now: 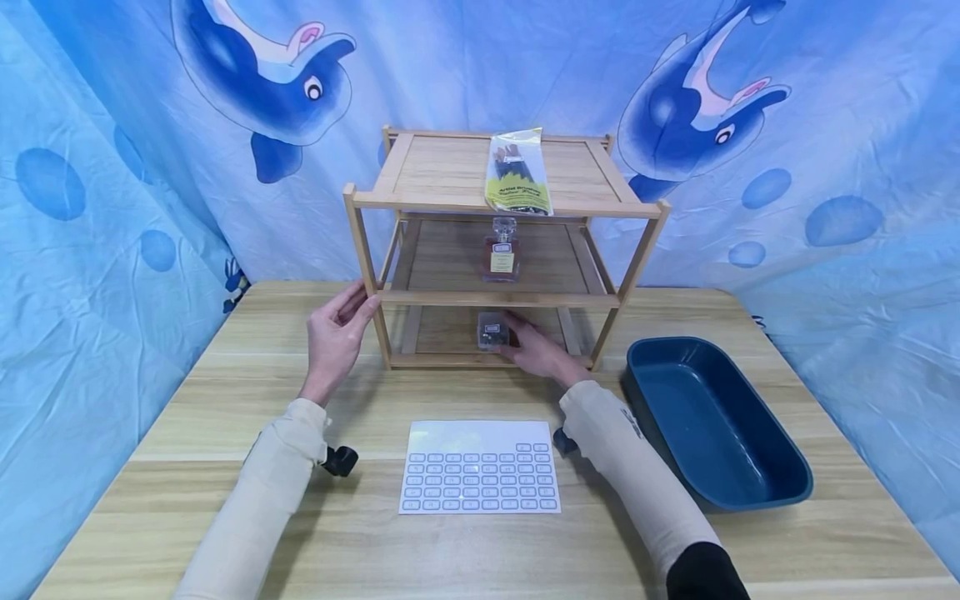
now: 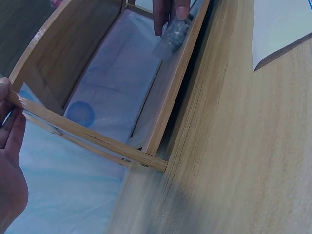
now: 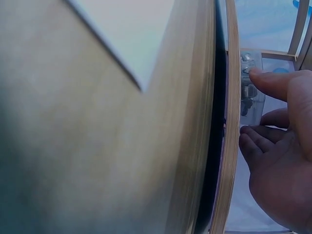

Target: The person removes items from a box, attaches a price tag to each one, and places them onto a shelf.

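Observation:
A wooden three-tier shelf rack (image 1: pixel 480 297) stands on the table. My left hand (image 1: pixel 337 337) holds its left front post at the middle shelf's height, thumb in front and fingers behind. On the bottom shelf is a small clear plastic box (image 1: pixel 492 331) with a label and small metallic-looking pieces inside. My right hand (image 1: pixel 536 348) grips that box from the right; in the right wrist view the thumb lies on the box (image 3: pixel 252 90) and the other fingers are by its near end. In the left wrist view, the right hand's fingertips are at the box (image 2: pixel 174 39).
A perfume bottle (image 1: pixel 501 252) stands on the middle shelf. An artist brush pack (image 1: pixel 517 172) lies on the top shelf, slightly over its front edge. A white sheet with printed key-like boxes (image 1: pixel 480 467) lies in front. Right of the rack sits a dark blue basin (image 1: pixel 720 425).

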A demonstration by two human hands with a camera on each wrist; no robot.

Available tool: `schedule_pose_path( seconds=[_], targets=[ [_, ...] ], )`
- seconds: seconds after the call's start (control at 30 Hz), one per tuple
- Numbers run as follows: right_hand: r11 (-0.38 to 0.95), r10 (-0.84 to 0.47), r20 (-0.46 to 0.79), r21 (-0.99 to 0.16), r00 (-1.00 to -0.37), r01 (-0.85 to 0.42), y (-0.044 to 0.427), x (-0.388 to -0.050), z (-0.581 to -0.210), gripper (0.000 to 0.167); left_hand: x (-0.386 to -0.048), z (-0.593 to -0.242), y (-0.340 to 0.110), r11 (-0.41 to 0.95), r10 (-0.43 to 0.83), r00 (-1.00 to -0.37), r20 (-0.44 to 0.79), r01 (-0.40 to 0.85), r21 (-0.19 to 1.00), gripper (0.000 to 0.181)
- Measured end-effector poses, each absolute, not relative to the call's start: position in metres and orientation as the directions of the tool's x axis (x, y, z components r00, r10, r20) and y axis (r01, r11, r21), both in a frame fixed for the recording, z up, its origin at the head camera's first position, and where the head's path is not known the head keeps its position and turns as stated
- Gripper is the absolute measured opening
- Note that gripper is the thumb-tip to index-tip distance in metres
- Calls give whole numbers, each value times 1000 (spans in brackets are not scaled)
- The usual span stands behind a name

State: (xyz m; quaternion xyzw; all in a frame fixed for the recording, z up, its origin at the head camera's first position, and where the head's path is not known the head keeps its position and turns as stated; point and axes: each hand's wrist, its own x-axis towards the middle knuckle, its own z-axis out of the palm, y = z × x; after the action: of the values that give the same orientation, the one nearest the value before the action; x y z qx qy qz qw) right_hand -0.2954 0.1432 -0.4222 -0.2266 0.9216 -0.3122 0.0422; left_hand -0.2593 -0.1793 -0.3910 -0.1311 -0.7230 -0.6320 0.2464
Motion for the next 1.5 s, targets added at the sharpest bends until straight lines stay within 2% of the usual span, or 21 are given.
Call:
schedule_pose_path(
  seconds=[0.5, 0.77, 1.5],
  targets=[
    [707, -454, 43, -590, -890, -389, 142, -300, -424, 72, -258, -390, -180, 157, -122, -849, 514, 495, 855, 46],
    [699, -421, 72, -609, -904, -374, 144, -298, -424, 78, -259, -390, -180, 144, -114, -850, 514, 498, 855, 46],
    [699, -292, 182, -629, -939, -339, 148, -266, -412, 76, -256, -384, -179, 182, -116, -856, 504, 480, 858, 44]
  ],
)
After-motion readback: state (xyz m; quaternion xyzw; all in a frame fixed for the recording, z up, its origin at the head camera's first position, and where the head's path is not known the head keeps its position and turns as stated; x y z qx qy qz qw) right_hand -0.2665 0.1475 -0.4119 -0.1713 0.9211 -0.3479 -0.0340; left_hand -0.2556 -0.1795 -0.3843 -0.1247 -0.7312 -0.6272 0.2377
